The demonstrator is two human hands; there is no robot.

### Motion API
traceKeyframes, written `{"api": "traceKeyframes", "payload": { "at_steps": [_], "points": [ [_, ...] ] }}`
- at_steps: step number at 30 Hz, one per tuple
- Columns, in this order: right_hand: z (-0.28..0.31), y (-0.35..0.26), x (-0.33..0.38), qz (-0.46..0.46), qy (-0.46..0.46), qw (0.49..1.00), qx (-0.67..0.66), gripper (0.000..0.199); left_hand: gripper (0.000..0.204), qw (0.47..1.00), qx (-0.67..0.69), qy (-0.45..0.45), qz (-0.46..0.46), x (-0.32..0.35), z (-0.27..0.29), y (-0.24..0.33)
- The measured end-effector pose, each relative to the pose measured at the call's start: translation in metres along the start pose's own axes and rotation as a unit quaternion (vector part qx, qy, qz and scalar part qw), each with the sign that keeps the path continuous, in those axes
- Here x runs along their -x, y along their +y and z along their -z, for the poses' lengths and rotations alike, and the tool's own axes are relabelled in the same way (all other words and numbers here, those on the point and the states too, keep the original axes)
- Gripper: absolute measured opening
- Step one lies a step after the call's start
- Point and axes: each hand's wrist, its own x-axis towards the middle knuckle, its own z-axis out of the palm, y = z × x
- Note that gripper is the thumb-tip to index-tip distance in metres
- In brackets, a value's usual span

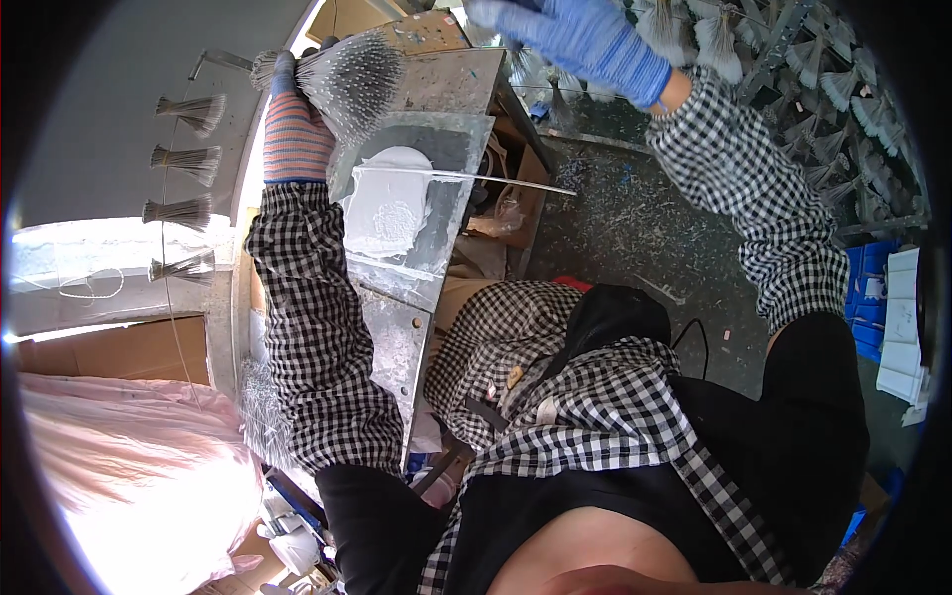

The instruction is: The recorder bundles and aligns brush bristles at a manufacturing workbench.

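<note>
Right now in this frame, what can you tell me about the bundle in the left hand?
The bundle is many thin grey stalks with small whitish tips, gathered tightly at one end and flaring into a wide, rounded fan. The gloved left hand grips it near its narrow part. It is tilted, its flared end toward picture right. The stalks' material is unclear, as is whether its lower edge touches anything.

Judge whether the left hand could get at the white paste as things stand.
Probably yes: the white paste lies near the left hand, seemingly unblocked, though that hand holds a white-tipped bundle.
</note>
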Motion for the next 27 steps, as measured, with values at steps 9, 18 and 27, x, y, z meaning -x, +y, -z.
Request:
{"api": "traceKeyframes", "payload": {
  "at_steps": [9,18,27],
  "points": [
    [-0.047,0.032,0.038,0.003,0.028,0.994,0.108,0.032,0.052,0.999,-0.016,0.026,-0.039,0.014,-0.016,0.004],
    [-0.046,0.036,0.038,-0.008,0.059,0.997,0.054,0.033,0.045,0.997,0.081,-0.008,-0.004,0.027,0.008,0.003],
    [-0.053,0.041,0.039,-0.020,0.024,0.999,0.017,0.029,0.055,0.917,-0.338,0.046,-0.208,0.096,0.047,0.019]
  ]
}}
